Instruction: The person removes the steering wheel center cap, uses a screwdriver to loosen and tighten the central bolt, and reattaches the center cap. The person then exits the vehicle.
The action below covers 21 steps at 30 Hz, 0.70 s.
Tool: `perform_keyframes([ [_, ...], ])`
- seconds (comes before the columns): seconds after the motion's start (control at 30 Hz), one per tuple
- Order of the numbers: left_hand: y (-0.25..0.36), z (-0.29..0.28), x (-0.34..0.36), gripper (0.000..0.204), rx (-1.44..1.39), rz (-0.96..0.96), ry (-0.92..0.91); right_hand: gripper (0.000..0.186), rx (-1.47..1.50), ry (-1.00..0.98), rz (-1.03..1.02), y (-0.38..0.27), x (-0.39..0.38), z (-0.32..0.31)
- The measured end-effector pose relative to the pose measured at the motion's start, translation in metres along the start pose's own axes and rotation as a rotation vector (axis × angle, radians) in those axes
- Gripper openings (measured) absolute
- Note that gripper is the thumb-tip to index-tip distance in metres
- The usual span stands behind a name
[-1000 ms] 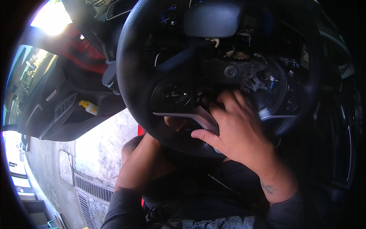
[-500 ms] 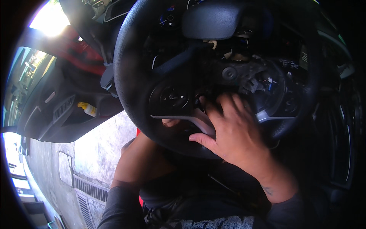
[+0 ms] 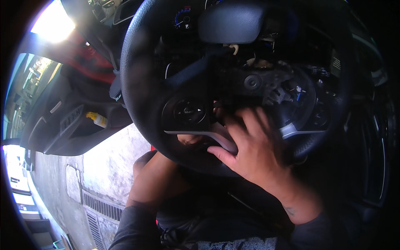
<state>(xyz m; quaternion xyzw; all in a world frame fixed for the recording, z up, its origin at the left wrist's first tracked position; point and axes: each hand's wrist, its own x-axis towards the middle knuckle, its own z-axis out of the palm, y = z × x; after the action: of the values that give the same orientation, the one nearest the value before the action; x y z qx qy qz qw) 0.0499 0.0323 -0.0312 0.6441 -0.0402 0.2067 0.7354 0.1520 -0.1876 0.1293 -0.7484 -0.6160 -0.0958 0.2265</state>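
Observation:
A black steering wheel (image 3: pixel 135 96) fills the upper middle, its hub (image 3: pixel 252 82) lacking a centre cover and showing fittings. My right hand (image 3: pixel 254 154) lies across the lower left spoke's silver trim (image 3: pixel 175 132). Its thumb stretches out to the left and its spread fingers bend into the dark lower opening of the hub, where the fingertips are partly hidden. My left hand (image 3: pixel 189 138) reaches up from below, behind that spoke; only part of it shows through the gap, and what it touches is hidden.
The open car door (image 3: pixel 54 129) on the left holds a yellow-capped bottle (image 3: pixel 99 119) in its pocket. Outside are concrete ground (image 3: pixel 104 166) and a drain grate (image 3: pixel 102 204). The instrument panel (image 3: pixel 186 21) is behind the wheel. A thin rod-like object (image 3: pixel 241 201) lies by my lap.
The wheel has shifted slightly down and left in the view. My right fingers have moved slightly within the hub opening; both hands stay in much the same places.

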Motion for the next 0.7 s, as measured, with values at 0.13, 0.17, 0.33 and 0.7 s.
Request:
perform_keyframes([
  [0.13, 0.014, 0.008, 0.003, 0.066, -0.345, 0.086, -0.066, 0.072, -0.021, 0.007, 0.017, 0.0, 0.006, 0.004],
  [0.17, 0.017, 0.01, 0.005, 0.066, -0.397, 0.101, -0.085, 0.07, -0.039, 0.006, 0.009, 0.002, 0.007, 0.005],
  [0.33, 0.028, 0.008, -0.001, 0.064, -0.411, 0.073, -0.048, 0.061, -0.122, 0.026, -0.012, 0.004, 0.003, 0.008],
  [0.7, 0.028, 0.036, -0.016, 0.06, -0.07, 0.088, 0.046, 0.062, -0.155, 0.0, -0.024, 0.006, 0.002, 0.011],
])
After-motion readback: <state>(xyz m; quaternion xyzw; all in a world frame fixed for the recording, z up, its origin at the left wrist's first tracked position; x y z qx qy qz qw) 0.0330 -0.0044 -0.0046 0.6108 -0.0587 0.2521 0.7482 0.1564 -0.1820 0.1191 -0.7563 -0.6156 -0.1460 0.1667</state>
